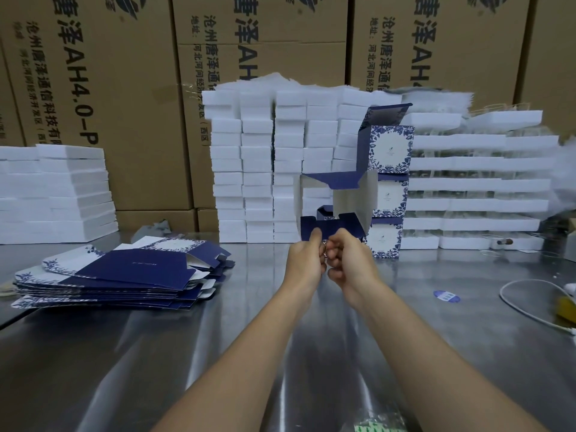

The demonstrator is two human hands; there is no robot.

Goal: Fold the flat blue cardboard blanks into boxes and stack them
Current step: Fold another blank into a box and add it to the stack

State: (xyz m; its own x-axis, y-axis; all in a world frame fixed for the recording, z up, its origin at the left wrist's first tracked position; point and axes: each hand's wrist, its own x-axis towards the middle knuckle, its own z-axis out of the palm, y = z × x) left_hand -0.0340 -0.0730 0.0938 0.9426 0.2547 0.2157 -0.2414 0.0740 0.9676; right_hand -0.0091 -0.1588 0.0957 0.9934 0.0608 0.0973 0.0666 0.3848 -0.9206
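Frame centre: left hand [304,260] and right hand [353,266], both curled, pinch bottom flaps [330,226] of half-opened box [338,198], raised for tucking shut.

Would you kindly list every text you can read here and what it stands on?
"唐泽AH4.0-P": left brown carton, cut off below.
"沧州唐泽通信科技有限": same carton, smaller print.
"地址:河北河间经济开发区(西区)": middle brown carton.
"唐泽AH": middle brown carton, rest hidden.
"唐泽AH4": right brown carton, rest hidden.
Too small to read: print on the folded boxes, the flat blanks and the blue sticker.
None shows on the half-folded box.
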